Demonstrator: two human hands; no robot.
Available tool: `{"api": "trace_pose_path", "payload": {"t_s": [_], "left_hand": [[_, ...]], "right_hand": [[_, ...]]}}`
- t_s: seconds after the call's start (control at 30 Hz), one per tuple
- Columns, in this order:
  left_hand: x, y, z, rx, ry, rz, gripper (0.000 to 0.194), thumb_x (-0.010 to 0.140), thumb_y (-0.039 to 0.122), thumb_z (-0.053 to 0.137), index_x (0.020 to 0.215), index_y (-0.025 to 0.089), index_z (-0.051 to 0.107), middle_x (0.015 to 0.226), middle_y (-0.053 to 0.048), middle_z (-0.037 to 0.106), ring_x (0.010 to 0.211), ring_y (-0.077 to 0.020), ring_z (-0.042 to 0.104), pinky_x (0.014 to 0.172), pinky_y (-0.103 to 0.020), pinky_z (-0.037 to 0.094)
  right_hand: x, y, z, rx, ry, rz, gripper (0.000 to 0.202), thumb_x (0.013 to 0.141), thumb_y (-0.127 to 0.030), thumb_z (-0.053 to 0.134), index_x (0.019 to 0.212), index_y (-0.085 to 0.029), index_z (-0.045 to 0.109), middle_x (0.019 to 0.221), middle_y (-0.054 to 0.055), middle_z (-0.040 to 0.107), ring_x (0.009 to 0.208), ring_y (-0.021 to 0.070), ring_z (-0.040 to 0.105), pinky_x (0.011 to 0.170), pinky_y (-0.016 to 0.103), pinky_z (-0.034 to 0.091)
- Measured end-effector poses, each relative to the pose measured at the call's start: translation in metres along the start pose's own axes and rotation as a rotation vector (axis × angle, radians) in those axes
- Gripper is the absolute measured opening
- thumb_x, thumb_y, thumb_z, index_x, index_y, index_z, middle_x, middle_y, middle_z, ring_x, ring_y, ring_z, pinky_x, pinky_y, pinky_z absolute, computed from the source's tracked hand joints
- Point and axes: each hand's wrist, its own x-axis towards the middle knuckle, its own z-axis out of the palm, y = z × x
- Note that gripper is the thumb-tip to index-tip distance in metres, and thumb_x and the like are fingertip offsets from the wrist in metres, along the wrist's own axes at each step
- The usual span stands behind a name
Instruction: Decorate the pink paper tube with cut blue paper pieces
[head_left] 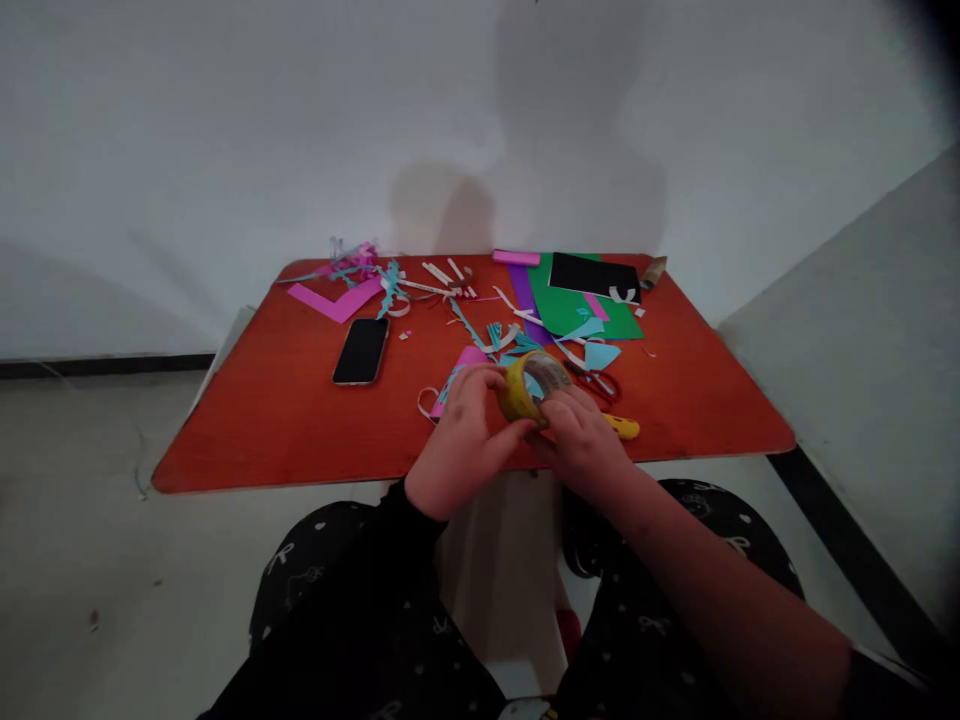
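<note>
A roll of yellow tape (516,392) is held up between both hands over the table's front edge. My left hand (469,425) grips its left side, thumb below and fingers above. On the right side of the roll, my right hand (581,435) has its fingers closed at the rim. Behind my left hand lies a pink paper piece with blue marks (471,358), partly hidden. Close beyond my right hand are red-handled scissors (606,386) and a yellow-handled tool (624,428), its other end covered by the hand.
On the red table (285,430) lie a phone (361,351) at left, a pink V-shaped paper (339,302), and many blue and white scraps. Green paper (562,312) and a black sheet (592,275) are at the back right. A wall stands behind the table.
</note>
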Motion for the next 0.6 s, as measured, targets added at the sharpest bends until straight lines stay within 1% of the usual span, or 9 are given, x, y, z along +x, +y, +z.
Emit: {"api": "trace_pose_path", "payload": {"t_s": [0.07, 0.17, 0.23, 0.33, 0.5, 0.6], "left_hand": [[-0.0009, -0.0034, 0.0022, -0.025, 0.025, -0.011, 0.037, 0.086, 0.027, 0.079, 0.111, 0.023, 0.051, 0.127, -0.011, 0.062, 0.123, -0.0264, 0.060, 0.106, -0.045, 0.048], [-0.0013, -0.0075, 0.0046, -0.076, 0.073, -0.035, 0.050, 0.083, 0.031, 0.082, 0.121, 0.023, 0.052, 0.125, -0.009, 0.063, 0.120, -0.0255, 0.062, 0.104, -0.044, 0.050], [-0.0007, -0.0086, 0.0046, -0.090, 0.079, -0.033, 0.054, 0.082, 0.032, 0.083, 0.125, 0.023, 0.052, 0.124, -0.009, 0.063, 0.118, -0.0250, 0.063, 0.104, -0.043, 0.050], [0.0003, -0.0077, 0.0031, -0.077, 0.077, -0.019, 0.048, 0.083, 0.031, 0.083, 0.120, 0.023, 0.054, 0.122, -0.009, 0.064, 0.117, -0.0248, 0.062, 0.104, -0.043, 0.050], [0.0008, -0.0065, 0.0007, -0.080, 0.071, -0.036, 0.043, 0.081, 0.030, 0.084, 0.112, 0.022, 0.056, 0.119, -0.008, 0.065, 0.115, -0.0244, 0.062, 0.102, -0.042, 0.050], [0.0025, -0.0087, -0.0043, -0.128, 0.049, -0.045, 0.044, 0.080, 0.032, 0.084, 0.114, 0.021, 0.058, 0.120, -0.008, 0.067, 0.115, -0.0246, 0.064, 0.102, -0.041, 0.051]], "right_hand": [[0.0004, 0.0002, -0.0005, 0.002, -0.013, 0.007, 0.011, 0.097, -0.020, 0.063, 0.092, -0.024, 0.055, 0.082, 0.006, 0.064, 0.079, 0.0255, 0.057, 0.073, 0.040, 0.047], [0.0013, -0.0001, -0.0009, 0.008, -0.011, 0.026, 0.010, 0.098, -0.021, 0.063, 0.092, -0.024, 0.055, 0.082, 0.006, 0.064, 0.079, 0.0259, 0.057, 0.072, 0.040, 0.047], [0.0020, -0.0005, -0.0011, 0.012, -0.009, 0.028, 0.009, 0.098, -0.022, 0.062, 0.092, -0.024, 0.056, 0.083, 0.006, 0.064, 0.079, 0.0263, 0.058, 0.073, 0.040, 0.047], [0.0029, -0.0014, -0.0016, 0.007, -0.018, 0.025, 0.009, 0.098, -0.022, 0.063, 0.092, -0.024, 0.056, 0.084, 0.007, 0.065, 0.080, 0.0262, 0.058, 0.074, 0.041, 0.048], [0.0036, -0.0013, -0.0021, 0.015, -0.021, 0.016, 0.012, 0.099, -0.023, 0.062, 0.090, -0.025, 0.055, 0.081, 0.006, 0.064, 0.079, 0.0254, 0.057, 0.073, 0.040, 0.047], [0.0039, 0.0010, -0.0038, 0.009, -0.040, 0.010, 0.012, 0.099, -0.024, 0.063, 0.089, -0.024, 0.055, 0.081, 0.006, 0.064, 0.078, 0.0252, 0.057, 0.073, 0.040, 0.046]]}}
